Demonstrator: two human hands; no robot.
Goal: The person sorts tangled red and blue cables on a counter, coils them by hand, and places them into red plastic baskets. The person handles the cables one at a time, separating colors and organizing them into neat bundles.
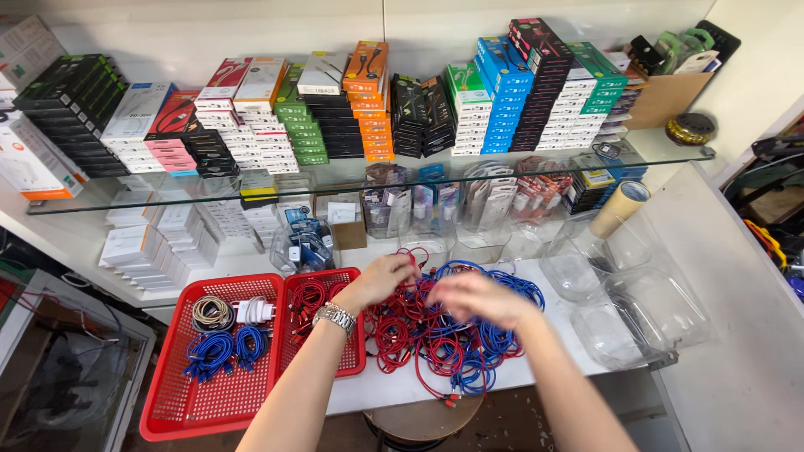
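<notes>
A tangled heap of red and blue cables (444, 335) lies on the white counter (377, 387). My left hand (381, 279), with a metal watch on its wrist, reaches into the heap's upper left and pinches a red cable there. My right hand (477, 299) hovers over the middle of the heap, blurred by motion, fingers curled down; I cannot make out whether it holds a cable. To the left stand two red mesh baskets: the small one (356, 356) holds coiled red cables, the large one (209, 402) holds blue coils, a beige coil and a white cable.
A glass shelf (352, 172) above carries stacked boxes of accessories in several colours. Clear plastic tubs (636, 310) sit at the right, with a cardboard tube (618, 209). More small packages stand below the shelf. A round stool (423, 418) is under the counter edge.
</notes>
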